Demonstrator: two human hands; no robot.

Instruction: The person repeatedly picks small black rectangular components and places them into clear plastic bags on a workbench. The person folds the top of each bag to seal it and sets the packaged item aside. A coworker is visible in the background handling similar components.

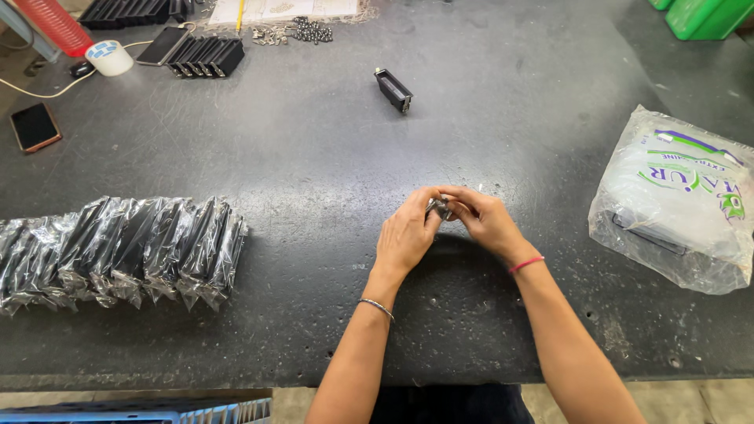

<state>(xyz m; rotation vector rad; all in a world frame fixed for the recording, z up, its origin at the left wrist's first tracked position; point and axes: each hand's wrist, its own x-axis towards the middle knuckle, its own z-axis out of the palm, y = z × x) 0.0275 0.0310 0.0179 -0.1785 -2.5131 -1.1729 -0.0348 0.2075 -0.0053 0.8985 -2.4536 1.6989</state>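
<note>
My left hand [407, 233] and my right hand [485, 221] meet over the middle of a dark table [314, 157]. Together their fingertips pinch a small shiny clear-wrapped piece [440, 208], mostly hidden by the fingers. A thin bangle circles my left wrist and a red thread circles my right wrist. A single black rectangular part [393, 89] lies alone farther back on the table, well apart from both hands.
A row of several black parts in clear wrappers [118, 247] lies at the left. A large clear printed bag [679, 200] sits at the right. At the back left are a phone [34, 126], a tape roll [108, 57], black trays [206, 56] and small metal pieces [294, 33]. Green bins [707, 16] stand at the back right.
</note>
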